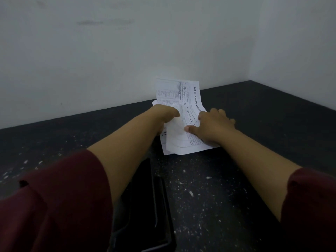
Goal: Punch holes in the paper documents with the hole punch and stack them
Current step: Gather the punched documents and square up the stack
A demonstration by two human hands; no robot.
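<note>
A small pile of printed white paper documents [183,142] lies on the dark speckled table [254,124], near the wall. My left hand [163,117] grips a sheet [179,93] by its left edge, and the sheet's far end curls up off the pile. My right hand [212,126] lies flat on the pile's right side, fingers spread, pressing it down. A black hole punch [145,202] sits close to me, partly under my left forearm; its left part is hidden by my dark red sleeve.
A pale wall [127,51] runs along the table's far edge and meets a second wall at the right corner [251,77]. White specks are scattered over the table surface around the punch.
</note>
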